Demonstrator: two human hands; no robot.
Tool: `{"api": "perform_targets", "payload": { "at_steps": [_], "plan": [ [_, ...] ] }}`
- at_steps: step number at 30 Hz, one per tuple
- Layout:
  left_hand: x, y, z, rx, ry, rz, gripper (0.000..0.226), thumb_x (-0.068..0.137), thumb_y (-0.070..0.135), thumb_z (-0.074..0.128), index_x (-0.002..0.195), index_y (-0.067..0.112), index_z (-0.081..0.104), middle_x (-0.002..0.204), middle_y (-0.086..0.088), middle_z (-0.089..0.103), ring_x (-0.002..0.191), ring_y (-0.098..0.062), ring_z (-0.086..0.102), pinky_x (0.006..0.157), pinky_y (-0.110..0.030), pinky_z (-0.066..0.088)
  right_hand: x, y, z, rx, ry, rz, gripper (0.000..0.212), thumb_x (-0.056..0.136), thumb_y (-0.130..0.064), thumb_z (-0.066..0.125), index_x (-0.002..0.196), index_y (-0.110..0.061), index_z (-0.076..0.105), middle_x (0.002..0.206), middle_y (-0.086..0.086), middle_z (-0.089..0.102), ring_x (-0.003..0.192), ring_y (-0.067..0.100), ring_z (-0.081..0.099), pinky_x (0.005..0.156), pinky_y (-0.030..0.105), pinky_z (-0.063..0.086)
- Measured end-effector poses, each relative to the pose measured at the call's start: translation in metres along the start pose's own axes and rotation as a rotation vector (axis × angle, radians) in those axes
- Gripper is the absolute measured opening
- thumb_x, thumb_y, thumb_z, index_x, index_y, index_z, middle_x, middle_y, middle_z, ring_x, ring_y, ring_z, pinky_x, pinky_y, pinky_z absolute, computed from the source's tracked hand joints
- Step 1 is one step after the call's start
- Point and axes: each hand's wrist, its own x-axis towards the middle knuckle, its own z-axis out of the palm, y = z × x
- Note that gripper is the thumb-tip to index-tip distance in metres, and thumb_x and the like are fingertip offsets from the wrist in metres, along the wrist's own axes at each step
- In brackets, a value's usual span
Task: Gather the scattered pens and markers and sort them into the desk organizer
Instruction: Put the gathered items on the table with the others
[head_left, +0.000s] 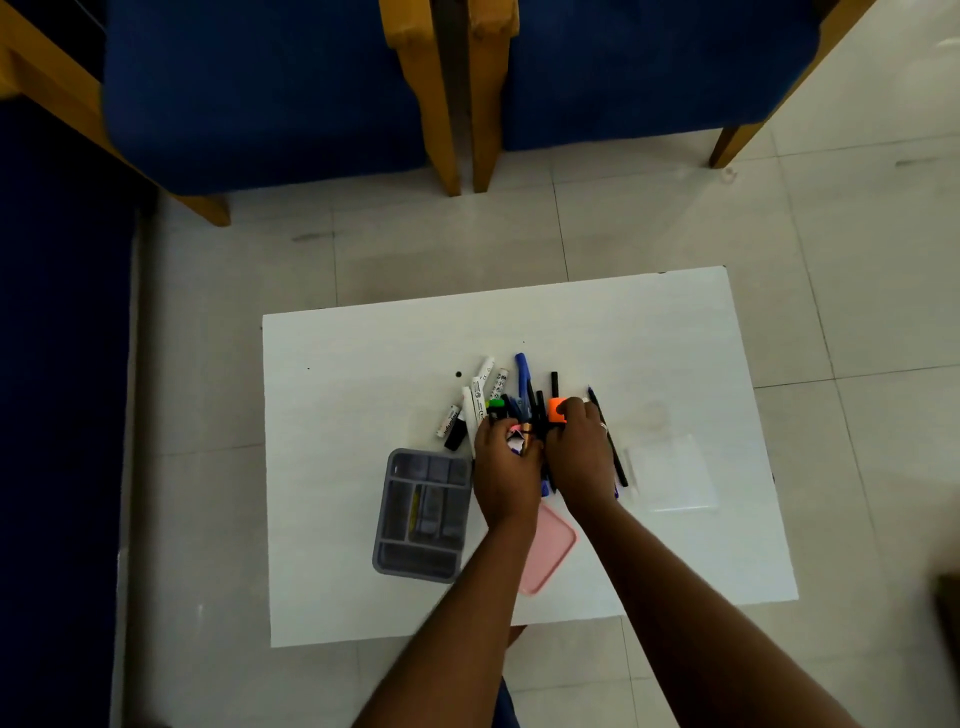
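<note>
On the white table a pile of pens and markers lies near the middle, and both hands are on the near side of this pile, close together. The left hand has its fingers curled around a small bundle of items, among them something pink and a thin copper-coloured piece; what exactly they are I cannot tell. The right hand is just beside it on the right, with fingers bent over several dark pens, and its fingertips touch an orange highlighter. A long black pen lies along the right edge of the right hand, and part of it is hidden under the hand. To the far left of the hands, some white markers lie spread like a fan, and a blue pen points to the far side. The grey desk organizer stands just to the left of the left wrist, near the pile but apart from it; one of its middle compartments holds something yellow. A pink lid lies between the two forearms, partly covered by the left one. A clear plastic piece lies to the right of the right hand.
</note>
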Motion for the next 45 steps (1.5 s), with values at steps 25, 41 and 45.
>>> {"api": "perform_targets", "payload": {
  "at_steps": [25, 41, 45],
  "plan": [
    [0.014, 0.011, -0.007, -0.098, 0.091, 0.028, 0.036, 0.097, 0.032, 0.048, 0.122, 0.008, 0.056, 0.119, -0.009, 0.059, 0.109, -0.020, 0.057, 0.082, -0.021, 0.045, -0.029, 0.004, 0.026, 0.232, 0.101, -0.108, 0.020, 0.099, -0.023, 0.042, 0.098, -0.009, 0.056, 0.095, 0.007, 0.059, 0.079, 0.020, 0.056, 0.062, 0.034, 0.043],
    [-0.028, -0.007, -0.042, 0.033, 0.211, 0.346, 0.018, 0.093, 0.008, 0.050, 0.101, 0.009, 0.065, 0.101, -0.007, 0.067, 0.095, -0.022, 0.062, 0.078, -0.034, 0.054, -0.057, -0.010, 0.011, -0.019, 0.053, -0.252, 0.011, 0.091, -0.008, 0.046, 0.099, -0.006, 0.054, 0.107, 0.010, 0.056, 0.088, 0.029, 0.056, 0.058, 0.030, 0.037],
    [-0.069, -0.013, -0.031, 0.102, 0.239, 0.319, 0.015, 0.092, 0.009, 0.052, 0.100, 0.009, 0.064, 0.100, -0.008, 0.065, 0.094, -0.021, 0.061, 0.072, -0.024, 0.044, -0.081, 0.013, 0.013, -0.070, 0.028, -0.279, 0.012, 0.093, -0.014, 0.047, 0.101, -0.007, 0.053, 0.110, 0.010, 0.055, 0.091, 0.028, 0.057, 0.060, 0.029, 0.034]
  ]
}}
